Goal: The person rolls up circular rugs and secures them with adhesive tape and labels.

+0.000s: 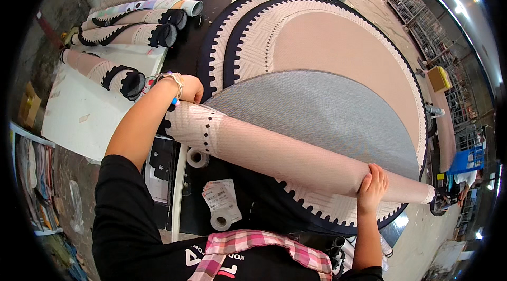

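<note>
A round pink rug, partly rolled into a long tube (285,151), lies across a stack of round rugs. Its flat part shows a grey backing (322,104). My left hand (189,88) is closed at the tube's left end, its fingertips partly hidden behind the rug's edge. Farther right, my right hand (373,187) curls its fingers over the near side of the tube. Beneath lie more rugs, with a pink centre (332,43), a pale patterned band and a scalloped black border.
Rolled rugs (124,34) lie at the far left, one nearer roll (103,70) on a white table (79,117). Below the tube are a label roll (198,158) and a strip of labels (222,199) on a black surface. Another person (465,178) is at the far right.
</note>
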{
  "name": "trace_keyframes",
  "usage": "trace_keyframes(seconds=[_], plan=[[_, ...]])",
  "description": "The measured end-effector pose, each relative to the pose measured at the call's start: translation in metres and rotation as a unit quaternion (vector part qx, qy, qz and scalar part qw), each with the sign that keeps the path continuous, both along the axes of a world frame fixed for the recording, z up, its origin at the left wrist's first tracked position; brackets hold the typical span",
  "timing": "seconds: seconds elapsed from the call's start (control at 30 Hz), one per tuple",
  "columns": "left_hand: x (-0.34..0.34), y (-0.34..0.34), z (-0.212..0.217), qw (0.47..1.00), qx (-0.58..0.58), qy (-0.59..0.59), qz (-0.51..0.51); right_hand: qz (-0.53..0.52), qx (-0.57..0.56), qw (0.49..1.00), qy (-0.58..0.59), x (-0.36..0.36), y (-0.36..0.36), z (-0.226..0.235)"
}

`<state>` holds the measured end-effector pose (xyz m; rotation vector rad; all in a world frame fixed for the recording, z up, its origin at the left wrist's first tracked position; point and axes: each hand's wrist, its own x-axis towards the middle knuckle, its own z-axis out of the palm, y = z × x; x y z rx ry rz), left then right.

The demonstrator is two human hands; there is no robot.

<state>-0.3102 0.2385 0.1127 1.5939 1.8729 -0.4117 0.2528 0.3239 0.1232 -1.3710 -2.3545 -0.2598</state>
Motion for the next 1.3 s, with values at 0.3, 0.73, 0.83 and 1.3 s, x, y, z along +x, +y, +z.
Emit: trace_keyframes(seconds=[0.3,0.73,0.83,1.3], plan=[[0.063,0.019,0.018,0.962,0.098,0.251,0.047,0.008,-0.024,0.999,0.028,-0.013,0.036,0.004],[0.362,0.122,0.027,0.875,0.483,0.023,-0.007,-0.053,-0.308,0.950,-0.023,-0.041,0.170,0.024],[0.335,0.163,0.031,0.930,0.367,0.008,0.037,0.000,-0.152,0.988,0.019,-0.040,0.143,0.029],[0.351,0.264,0.035,0.891,0.419,0.075,-0.155,0.033,-0.550,0.827,-0.111,-0.059,0.340,0.037]])
